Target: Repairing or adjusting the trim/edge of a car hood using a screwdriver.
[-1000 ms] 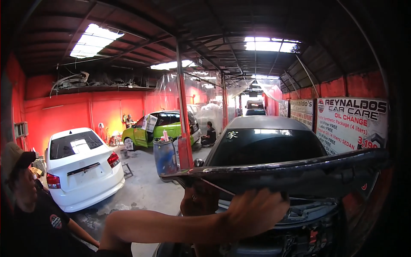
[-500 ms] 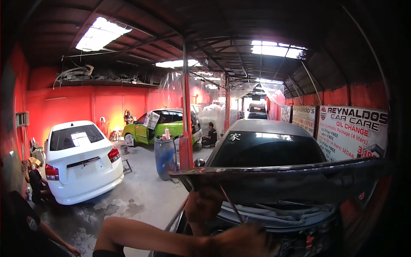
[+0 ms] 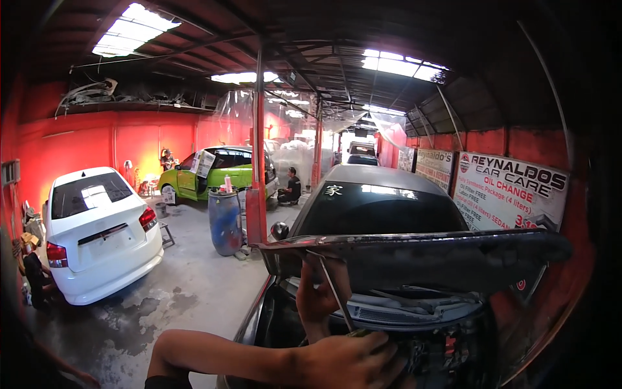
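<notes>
Lower than a second ago, the left hand (image 3: 363, 360) is curled tight round a thin rod (image 3: 337, 293), now steeper beneath the left corner of the hood (image 3: 421, 266); the right hand's (image 3: 316, 299) grip is unclear.

- Wears a black sleeve (image 3: 168, 382), short, stopping close above the left elbow (image 3: 162, 342).
- Looks plain and dark in that cloth, as far as can be judged from the small strip visible at the dim lower edge.
- Shows a bare left forearm (image 3: 243, 354), long and smooth in outline, fuller toward the elbow and slimmer near the wrist.
- Has a left hand (image 3: 353, 363) ungloved, rounded across the knuckles.
- Has a right hand (image 3: 319, 295) ungloved too, partly in shade.
</notes>
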A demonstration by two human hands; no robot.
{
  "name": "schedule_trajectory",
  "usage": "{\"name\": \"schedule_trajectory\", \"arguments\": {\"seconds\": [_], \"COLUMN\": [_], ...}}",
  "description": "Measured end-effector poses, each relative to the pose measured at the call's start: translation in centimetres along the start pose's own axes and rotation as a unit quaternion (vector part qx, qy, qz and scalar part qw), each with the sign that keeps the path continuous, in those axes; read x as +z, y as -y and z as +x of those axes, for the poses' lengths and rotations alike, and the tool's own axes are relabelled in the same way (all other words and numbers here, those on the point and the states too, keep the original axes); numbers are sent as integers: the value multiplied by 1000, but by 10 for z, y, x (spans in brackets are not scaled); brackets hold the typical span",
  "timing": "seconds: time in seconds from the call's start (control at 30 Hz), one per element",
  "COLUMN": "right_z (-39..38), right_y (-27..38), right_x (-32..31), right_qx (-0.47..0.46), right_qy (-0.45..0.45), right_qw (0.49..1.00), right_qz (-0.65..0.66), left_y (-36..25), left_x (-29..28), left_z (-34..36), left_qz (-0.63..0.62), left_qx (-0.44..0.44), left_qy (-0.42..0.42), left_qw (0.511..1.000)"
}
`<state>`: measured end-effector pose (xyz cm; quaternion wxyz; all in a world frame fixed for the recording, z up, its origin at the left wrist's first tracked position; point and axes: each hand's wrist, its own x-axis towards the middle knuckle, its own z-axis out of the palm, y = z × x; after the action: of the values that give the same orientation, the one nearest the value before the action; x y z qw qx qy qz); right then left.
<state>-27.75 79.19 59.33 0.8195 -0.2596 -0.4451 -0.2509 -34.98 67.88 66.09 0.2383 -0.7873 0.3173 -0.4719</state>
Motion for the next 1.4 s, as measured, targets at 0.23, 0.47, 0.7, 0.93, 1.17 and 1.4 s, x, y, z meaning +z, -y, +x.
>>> {"name": "schedule_trajectory", "arguments": {"seconds": [0.23,0.47,0.7,0.93,1.17,1.4], "right_z": [7,14,9,4,12,12], "right_y": [-8,-11,-9,-10,-1,4], "right_x": [-8,-16,-18,-18,-27,-27], "right_qx": [-111,-200,-169,-165,-164,-144], "right_qy": [3,47,46,76,98,123], "right_qw": [993,979,985,983,980,982], "right_qz": [46,-6,15,-29,-59,-30], "left_y": [15,10,7,11,19,36], "left_x": [6,20,51,56,60,76], "left_z": [-7,-23,-24,-19,1,5], "left_qz": [-1,-12,40,73,88,139], "left_qx": [-7,-60,-74,-94,-153,-163], "left_qy": [-9,-25,-60,-95,36,38], "left_qw": [1000,998,995,988,984,976]}}
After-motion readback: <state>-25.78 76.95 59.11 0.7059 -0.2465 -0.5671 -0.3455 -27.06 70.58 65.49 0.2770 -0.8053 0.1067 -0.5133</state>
